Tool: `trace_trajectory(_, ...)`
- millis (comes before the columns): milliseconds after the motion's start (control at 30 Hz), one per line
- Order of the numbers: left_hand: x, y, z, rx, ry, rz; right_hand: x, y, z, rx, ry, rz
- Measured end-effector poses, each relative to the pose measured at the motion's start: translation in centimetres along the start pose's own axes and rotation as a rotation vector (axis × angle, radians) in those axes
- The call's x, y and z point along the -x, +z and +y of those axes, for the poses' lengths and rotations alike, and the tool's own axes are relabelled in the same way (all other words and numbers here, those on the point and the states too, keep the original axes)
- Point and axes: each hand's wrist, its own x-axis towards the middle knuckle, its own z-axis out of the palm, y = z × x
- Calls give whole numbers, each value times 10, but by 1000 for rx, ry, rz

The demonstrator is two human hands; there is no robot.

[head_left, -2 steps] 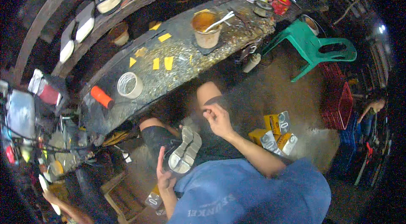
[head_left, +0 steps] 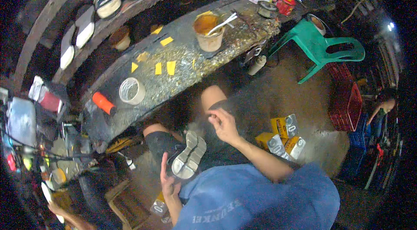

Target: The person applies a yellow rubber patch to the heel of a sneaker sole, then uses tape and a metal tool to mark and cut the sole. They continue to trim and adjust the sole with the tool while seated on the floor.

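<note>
A shoe [head_left: 189, 155] lies sole up across my lap, its pale grey sole facing me and its dark upper mostly hidden underneath. Beside its heel end is my left hand [head_left: 170, 185], fingers stretched out along the shoe's left edge; whether they touch it is hard to tell. My right hand [head_left: 224, 126] hovers by my right knee, apart from the shoe. Its fingers are bent and drawn together at the tips, and anything between them is too small to make out.
Ahead stands a glue-crusted workbench [head_left: 182, 67] with a brush in a glue tub [head_left: 208, 41], a white tub [head_left: 132, 91], an orange cylinder [head_left: 103, 102] and yellow scraps [head_left: 171, 68]. To the right are yellow boxes [head_left: 280, 126], a green chair [head_left: 319, 52] and a red crate [head_left: 347, 113].
The bench and its things sit slightly farther left in the picture. Both hands and the shoe keep nearly the same place and pose.
</note>
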Motion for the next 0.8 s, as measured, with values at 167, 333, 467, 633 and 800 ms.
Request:
trace_trajectory(167, -20, -4, -2, 107, -37, 20, -1, -15, 9, -111, 5, 34)
trace_trajectory(333, -36, -11, -2, 103, -27, 4, 3, -14, 27, -315, 188, 203)
trace_trajectory(467, -36, -21, -3, 101, 3, 35, 2, -7, 40, -300, 191, 136)
trace_trajectory(633, -20, -32, -6, 24, 51, 53, 0, 7, 35, -309, 230, 148)
trace_trajectory(800, -13, -28, -8, -95, 121, 72, 0, 6, 29, -160, 277, 50)
